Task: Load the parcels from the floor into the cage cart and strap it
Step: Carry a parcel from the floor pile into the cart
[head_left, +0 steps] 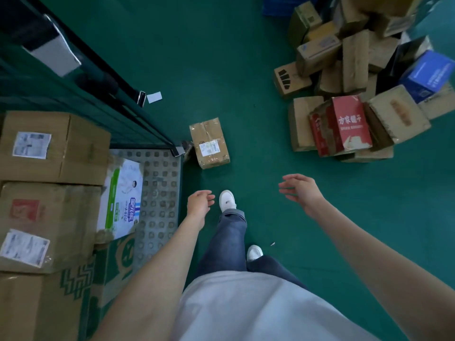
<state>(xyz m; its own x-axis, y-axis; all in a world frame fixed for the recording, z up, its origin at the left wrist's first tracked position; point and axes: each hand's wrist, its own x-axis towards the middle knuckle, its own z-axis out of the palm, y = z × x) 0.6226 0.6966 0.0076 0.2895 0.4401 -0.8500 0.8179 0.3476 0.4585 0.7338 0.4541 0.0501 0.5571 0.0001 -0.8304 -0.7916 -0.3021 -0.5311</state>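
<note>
Our left hand [199,201] and right hand [301,189] hung over the green floor [234,70], fingers loosely spread, holding nothing. A taped parcel [209,143] lay just beside the cage cart [157,183] at the left; more parcels [349,99] were heaped far right.

Both bare arms outstretched, left hand [199,202] and right hand [299,190] empty, fingers loosely relaxed

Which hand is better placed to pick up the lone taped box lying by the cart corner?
Left, probably. The left hand hangs open just below the box; the right hand is farther off.
</note>
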